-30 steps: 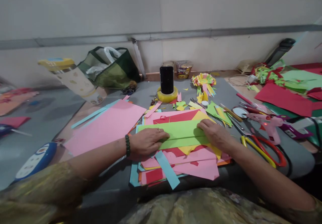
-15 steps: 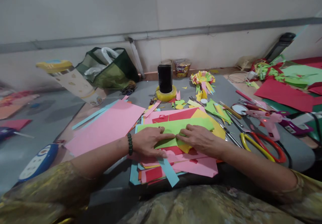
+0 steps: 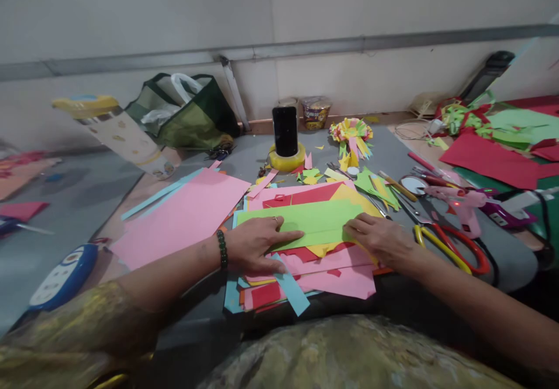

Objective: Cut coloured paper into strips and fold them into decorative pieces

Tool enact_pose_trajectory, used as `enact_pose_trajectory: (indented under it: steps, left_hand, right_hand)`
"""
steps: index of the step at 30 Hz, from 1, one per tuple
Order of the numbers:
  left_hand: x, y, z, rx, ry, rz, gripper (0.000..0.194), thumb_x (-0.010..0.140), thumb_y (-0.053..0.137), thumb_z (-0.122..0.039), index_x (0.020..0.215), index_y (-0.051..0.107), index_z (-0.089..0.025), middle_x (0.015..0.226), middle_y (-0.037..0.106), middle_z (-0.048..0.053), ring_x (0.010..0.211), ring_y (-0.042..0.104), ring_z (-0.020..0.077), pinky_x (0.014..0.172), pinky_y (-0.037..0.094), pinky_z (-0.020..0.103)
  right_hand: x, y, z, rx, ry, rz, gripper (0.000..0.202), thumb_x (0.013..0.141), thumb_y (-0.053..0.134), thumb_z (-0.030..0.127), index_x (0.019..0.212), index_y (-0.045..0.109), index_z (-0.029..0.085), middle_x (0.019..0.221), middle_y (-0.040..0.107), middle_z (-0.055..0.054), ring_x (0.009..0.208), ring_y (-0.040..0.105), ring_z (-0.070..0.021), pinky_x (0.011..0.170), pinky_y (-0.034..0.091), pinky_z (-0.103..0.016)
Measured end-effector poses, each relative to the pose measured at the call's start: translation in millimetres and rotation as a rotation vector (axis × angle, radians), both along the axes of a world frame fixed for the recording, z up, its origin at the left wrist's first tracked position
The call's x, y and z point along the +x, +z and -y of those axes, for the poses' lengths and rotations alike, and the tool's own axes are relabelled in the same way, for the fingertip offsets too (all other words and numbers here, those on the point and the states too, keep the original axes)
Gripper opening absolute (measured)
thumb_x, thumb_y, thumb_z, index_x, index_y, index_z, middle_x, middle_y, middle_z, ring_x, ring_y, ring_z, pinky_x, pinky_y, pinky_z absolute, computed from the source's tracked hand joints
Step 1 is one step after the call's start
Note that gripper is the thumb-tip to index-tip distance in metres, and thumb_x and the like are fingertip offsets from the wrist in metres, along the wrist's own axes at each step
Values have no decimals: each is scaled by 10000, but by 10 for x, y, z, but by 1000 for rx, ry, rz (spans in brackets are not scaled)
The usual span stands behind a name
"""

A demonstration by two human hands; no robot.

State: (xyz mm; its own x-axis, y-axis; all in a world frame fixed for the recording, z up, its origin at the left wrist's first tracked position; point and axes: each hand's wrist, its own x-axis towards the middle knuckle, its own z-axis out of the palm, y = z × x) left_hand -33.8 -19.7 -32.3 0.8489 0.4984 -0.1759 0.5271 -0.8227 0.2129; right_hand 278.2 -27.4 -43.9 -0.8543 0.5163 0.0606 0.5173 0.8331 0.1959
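Observation:
A folded sheet of light green paper [image 3: 312, 220] lies across a pile of coloured paper in front of me. My left hand [image 3: 257, 242] rests flat on its left part, index finger stretched along the paper and thumb apart below. At the right end, my right hand [image 3: 378, 237] has its fingers curled together on the lower edge of the green sheet. Its thumb is mostly hidden. Beneath are pink paper [image 3: 340, 284], red paper [image 3: 265, 296] and yellow paper [image 3: 371, 205]. A light blue strip [image 3: 292, 293] sticks out under my left thumb.
Left lies a pink sheet [image 3: 187, 214], with a tumbler [image 3: 126, 138] behind. A phone [image 3: 285, 130] stands in a yellow tape roll [image 3: 287, 159]. Scissors [image 3: 454, 249] and a pink glue gun [image 3: 465, 205] lie right. A paper-strip flower [image 3: 351, 133] is at the back.
My right hand has slid right along the green paper, from beside my left fingertip to the sheet's right end. My left hand stays on the paper. The view has shifted slightly.

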Motion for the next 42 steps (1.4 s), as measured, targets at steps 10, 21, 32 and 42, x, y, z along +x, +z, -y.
enact_pose_trajectory:
  steps: [10,21,32,42]
  left_hand:
    - [-399,-73,470,61,245,45,883,811,178,-800,1409,437,-204,1204,555,152,1024,530,291,893,428,402]
    - [-343,-217,777,174,501,66,771,874,321,-705,1390,487,-155,1325,555,173,1161,512,321,980,435,441]
    - [-318,-212,824,199,542,72,693,873,424,-648,1377,504,-177,1283,581,158,1127,553,301,940,464,402]
    - [-380,-285,831,245,517,145,705,865,394,-677,1391,497,-219,1246,606,151,1067,589,318,885,493,433]
  right_hand:
    - [291,-206,180,49,-232,-188,361,814,422,-10,1050,637,158,984,683,-92,915,608,-207,710,514,-291]
    - [-373,234,173,-82,-377,121,272,810,458,-25,940,640,130,756,675,-132,765,634,-264,600,482,-341]
    - [-1170,309,135,-158,28,169,200,876,500,78,972,663,143,927,671,-92,868,581,-213,613,456,-279]
    - [30,67,216,-141,-375,12,334,854,472,29,1100,620,199,1064,658,-96,926,576,-204,643,493,-265]
